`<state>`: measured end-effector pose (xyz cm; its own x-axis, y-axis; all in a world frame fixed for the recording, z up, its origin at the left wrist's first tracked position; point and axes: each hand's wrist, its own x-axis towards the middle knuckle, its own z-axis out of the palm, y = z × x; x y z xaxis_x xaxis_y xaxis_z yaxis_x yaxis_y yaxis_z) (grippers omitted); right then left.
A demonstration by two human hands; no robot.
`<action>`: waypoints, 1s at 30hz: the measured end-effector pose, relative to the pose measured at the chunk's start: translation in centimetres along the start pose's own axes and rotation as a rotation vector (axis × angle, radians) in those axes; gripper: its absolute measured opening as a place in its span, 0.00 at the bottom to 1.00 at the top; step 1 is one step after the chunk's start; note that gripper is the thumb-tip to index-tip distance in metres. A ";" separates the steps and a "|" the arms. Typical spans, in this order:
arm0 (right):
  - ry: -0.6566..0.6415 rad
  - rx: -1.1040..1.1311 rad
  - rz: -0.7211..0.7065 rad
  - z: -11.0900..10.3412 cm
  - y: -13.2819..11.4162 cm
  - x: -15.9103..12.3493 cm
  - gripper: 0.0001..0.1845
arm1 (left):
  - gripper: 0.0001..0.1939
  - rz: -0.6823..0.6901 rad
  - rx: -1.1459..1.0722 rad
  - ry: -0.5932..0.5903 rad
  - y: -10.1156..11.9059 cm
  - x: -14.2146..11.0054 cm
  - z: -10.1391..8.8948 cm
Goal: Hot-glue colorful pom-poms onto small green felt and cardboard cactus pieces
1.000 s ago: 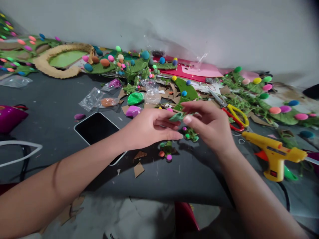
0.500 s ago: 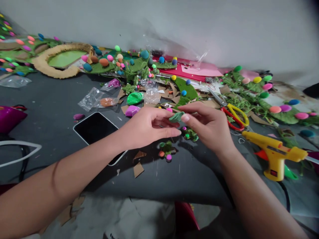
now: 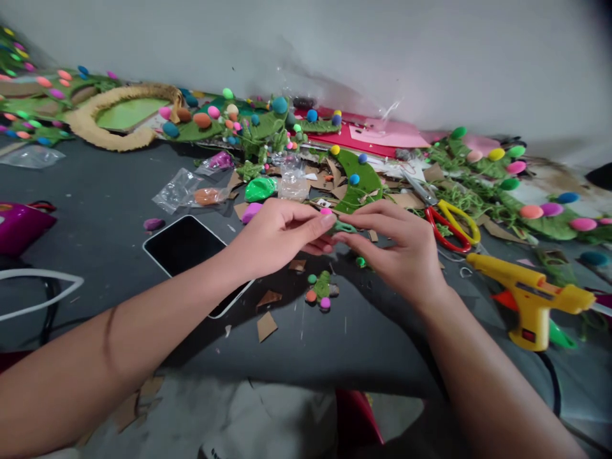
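Note:
A small strip of soft green modelling clay (image 3: 343, 227) is pinched between my two hands above the dark table. The thumb and fingers of my left hand (image 3: 291, 229) are closed on its left end. My right hand (image 3: 399, 245) grips the other end between thumb and fingertips. Just below lies a small green piece (image 3: 322, 290) with orange, purple and teal balls stuck on it. Another decorated piece, with a green ball (image 3: 360, 262), is mostly hidden by my right hand. A smartphone (image 3: 186, 245) lies partly under my left forearm.
On the right are a yellow glue gun (image 3: 530, 293) with its cord and red-and-yellow-handled scissors (image 3: 452, 226). Bags of clay (image 3: 261, 189), cardboard scraps (image 3: 266, 326) and green leaf shapes with coloured balls (image 3: 358, 178) lie behind. A tan ring (image 3: 81, 127) stands back left.
The green clay has been turned and drawn into a thinner strip between my fingers. My left thumb has come up onto it, and my right hand has shifted slightly.

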<state>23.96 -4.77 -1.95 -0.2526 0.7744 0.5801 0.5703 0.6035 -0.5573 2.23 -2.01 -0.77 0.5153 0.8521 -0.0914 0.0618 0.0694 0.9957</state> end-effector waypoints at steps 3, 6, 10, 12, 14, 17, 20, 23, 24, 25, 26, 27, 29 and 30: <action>-0.029 -0.075 -0.039 0.3 -0.4 0.0 0.18 | 0.15 -0.020 -0.141 0.020 -0.2 0.2 0.1; -0.232 -0.160 -0.080 0.9 -1.9 -0.1 0.22 | 0.14 0.002 -0.202 0.022 -0.3 0.4 0.1; -0.272 -0.011 -0.087 0.8 -3.7 0.1 0.18 | 0.15 0.076 -0.034 0.102 0.7 0.4 -1.7; -0.160 0.107 -0.021 0.3 -3.8 0.6 0.13 | 0.16 0.152 0.171 0.225 1.5 0.4 -3.7; -0.088 0.170 0.057 -0.1 -3.5 1.2 0.09 | 0.17 0.269 0.427 0.408 1.9 0.6 -6.2; -0.079 0.182 0.110 -0.1 -2.7 2.2 0.07 | 0.29 0.287 0.625 0.463 1.4 1.1 -9.4; -0.094 0.196 0.119 0.5 -2.4 3.0 0.06 | 0.39 0.194 0.838 0.415 0.2 1.7 -10.8; -0.088 0.238 0.138 1.0 -2.6 3.4 0.06 | 0.42 0.144 0.946 0.337 -0.7 2.1 -10.7; -0.079 0.254 0.146 1.1 -2.6 3.5 0.05 | 0.42 0.141 0.949 0.330 -0.9 2.3 -10.5; -0.065 0.266 0.155 1.2 -2.5 3.5 0.05 | 0.43 0.142 0.945 0.332 -1.0 2.4 -10.5; -0.050 0.272 0.161 1.2 -2.4 3.4 0.05 | 0.43 0.145 0.941 0.337 -1.2 2.5 -10.5; -0.037 0.272 0.167 1.3 -2.3 3.3 0.04 | 0.43 0.148 0.937 0.341 -1.3 2.7 -10.6; -0.026 0.260 0.174 1.4 -1.8 3.0 0.04 | 0.43 0.161 0.919 0.344 -1.6 3.0 -10.8; -0.025 0.255 0.177 1.4 -1.5 2.8 0.04 | 0.42 0.170 0.906 0.345 -1.7 3.1 -11.0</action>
<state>21.25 -3.24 -0.34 -0.1876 0.8745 0.4473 0.3937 0.4842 -0.7814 -5.70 6.22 -2.57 0.3093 0.9285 0.2053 0.7162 -0.3695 0.5921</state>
